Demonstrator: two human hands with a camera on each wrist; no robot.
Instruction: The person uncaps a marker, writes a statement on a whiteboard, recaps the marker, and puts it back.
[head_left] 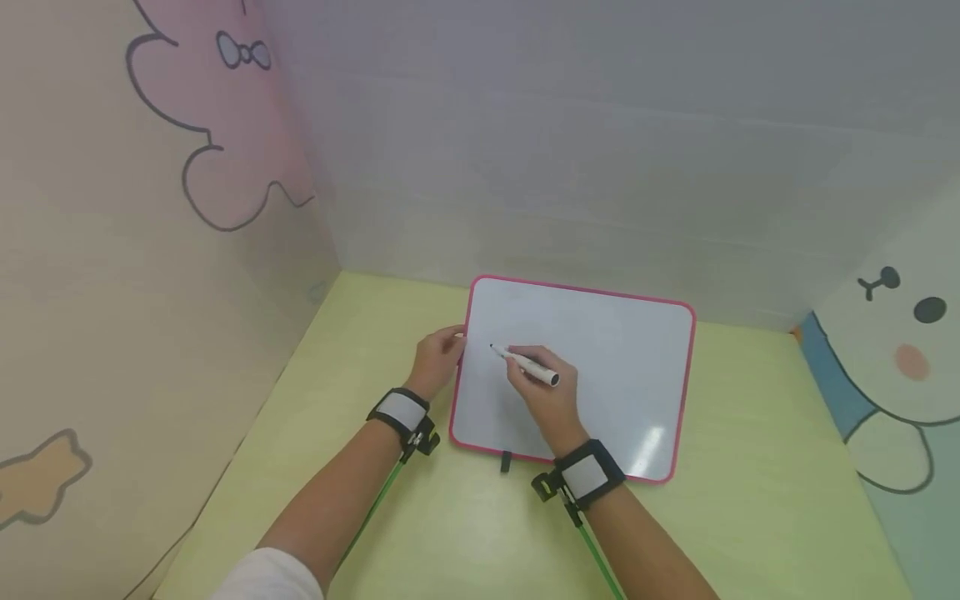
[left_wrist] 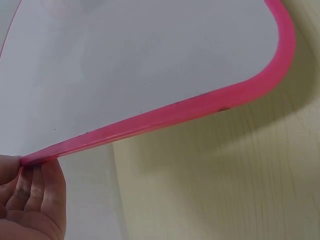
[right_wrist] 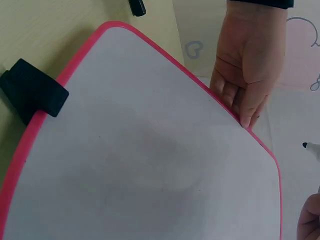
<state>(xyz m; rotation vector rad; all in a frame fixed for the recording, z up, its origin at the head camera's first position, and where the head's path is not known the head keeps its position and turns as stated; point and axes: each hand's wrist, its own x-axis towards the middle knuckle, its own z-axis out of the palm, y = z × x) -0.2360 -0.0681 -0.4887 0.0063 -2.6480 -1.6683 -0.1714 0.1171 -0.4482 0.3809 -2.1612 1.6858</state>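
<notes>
Marker (head_left: 534, 368): slim and white, over the left half of the whiteboard (head_left: 615, 367) near the centre of the head view, its long axis slanting from upper left to lower right

Right hand (head_left: 553, 407): yours, the nearer of the two to the marker, pinches it between thumb and fingertips just behind the writing end

Tip (head_left: 492, 346): dark and uncapped, aimed up and left in the head view; at the right of the right wrist view it shows against the wall (head_left: 562, 167), so it appears to stand apart from the writing face

Left hand (head_left: 437, 362): yours, left of the tip, pinches the pink rim (left_wrist: 150, 120), thumb over the front and fingers behind

Clip (head_left: 506, 461): black, at the lower edge of the whiteboard, left of your right wrist

Table (head_left: 450, 533): pale yellow, shadowed beneath the tilted corner at the upper right of the left wrist view
</notes>
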